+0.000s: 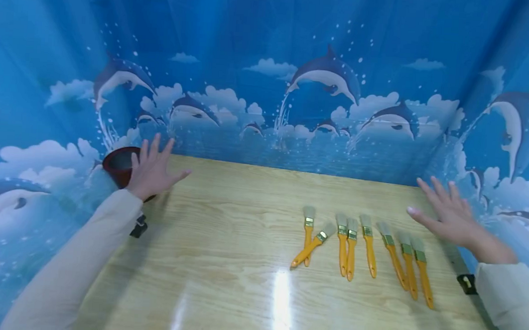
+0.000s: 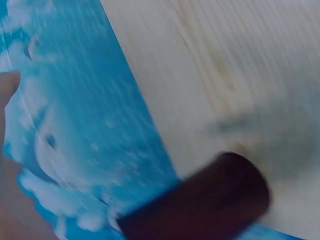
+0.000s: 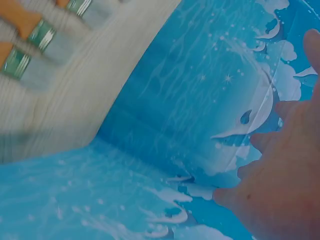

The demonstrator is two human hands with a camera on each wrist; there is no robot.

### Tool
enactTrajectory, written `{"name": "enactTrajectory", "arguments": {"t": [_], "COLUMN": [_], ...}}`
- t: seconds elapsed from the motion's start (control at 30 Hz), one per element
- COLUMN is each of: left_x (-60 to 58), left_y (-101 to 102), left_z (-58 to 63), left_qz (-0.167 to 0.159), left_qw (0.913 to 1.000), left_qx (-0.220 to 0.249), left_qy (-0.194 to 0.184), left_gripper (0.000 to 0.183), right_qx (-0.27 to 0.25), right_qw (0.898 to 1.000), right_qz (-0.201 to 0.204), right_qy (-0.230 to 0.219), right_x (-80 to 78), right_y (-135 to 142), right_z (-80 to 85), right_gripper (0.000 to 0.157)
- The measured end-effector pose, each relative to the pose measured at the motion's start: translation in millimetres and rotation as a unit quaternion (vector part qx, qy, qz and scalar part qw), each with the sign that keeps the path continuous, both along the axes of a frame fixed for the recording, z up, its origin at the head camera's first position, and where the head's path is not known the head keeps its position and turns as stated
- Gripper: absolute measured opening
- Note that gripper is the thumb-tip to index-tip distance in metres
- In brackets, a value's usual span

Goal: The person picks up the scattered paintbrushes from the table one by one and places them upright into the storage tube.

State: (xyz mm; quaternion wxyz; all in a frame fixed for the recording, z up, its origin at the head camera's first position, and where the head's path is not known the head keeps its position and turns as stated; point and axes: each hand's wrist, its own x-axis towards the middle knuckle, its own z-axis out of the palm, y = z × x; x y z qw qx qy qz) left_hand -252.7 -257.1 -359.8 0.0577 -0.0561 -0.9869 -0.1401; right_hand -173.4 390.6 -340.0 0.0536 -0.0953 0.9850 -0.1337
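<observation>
Head view: shows eight paintbrushes [image 1: 369, 251] lying on the right half of the wood-grained surface [image 1: 225, 223]. Run mostly near to far along their long axes, bristles toward the far edge, handles toward the near edge. Nearest the surface's middle, includes one slanted brush [image 1: 308, 250], lying across its neighbour's handle with bristles aimed toward the far right corner. Toward the right edge, lean more, handle ends turned to the near right corner. Also shows a dark red cup [image 1: 121, 178] by the left edge, close to the far left corner, mouth up, greyish inside; cannot tell its contents. Look pale at the bristles, metallic at the ferrules, glossy orange-yellow at the handles. Has the left hand [image 1: 150, 174] spread wide and empty, partly covering the cup, and the right hand [image 1: 459, 222] likewise spread and empty, near the right edge.

Left wrist view: shows the cup blurred and nearly black, apart from the partly visible left hand.

Right wrist view: catches three blurred brush heads, green and silver at the ferrules, bristles toward the far edge, well clear of the right hand
</observation>
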Motion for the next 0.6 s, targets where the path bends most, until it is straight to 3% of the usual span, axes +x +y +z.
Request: {"name": "enactTrajectory", "arguments": {"t": [0.17,0.33,0.47,0.6], "left_x": [2.8,4.1,4.6,9.3], "left_y": [-37.3,-63.5,-76.9,-89.6], "left_z": [-11.7,-23.1,-32.4,-39.6], "left_qz": [0.055,0.093,0.136,0.166], "left_qw": [0.9932,0.9736,0.9608,0.9494], "left_qx": [0.08,0.169,0.209,0.246], "left_qy": [0.065,0.122,0.12,0.103], "left_gripper": [0.102,0.098,0.1,0.104], "right_qx": [-0.048,-0.105,-0.155,-0.228], "right_qw": [0.999,0.994,0.986,0.972], "right_qz": [0.023,0.04,0.049,0.054], "right_qy": [0.003,-0.01,-0.027,-0.028], "right_x": [1.2,5.0,7.7,12.2], "right_y": [-13.5,-27.9,-39.7,-53.8], "right_z": [-5.2,-14.4,-23.0,-33.0], "right_gripper": [0.078,0.077,0.075,0.072]}}
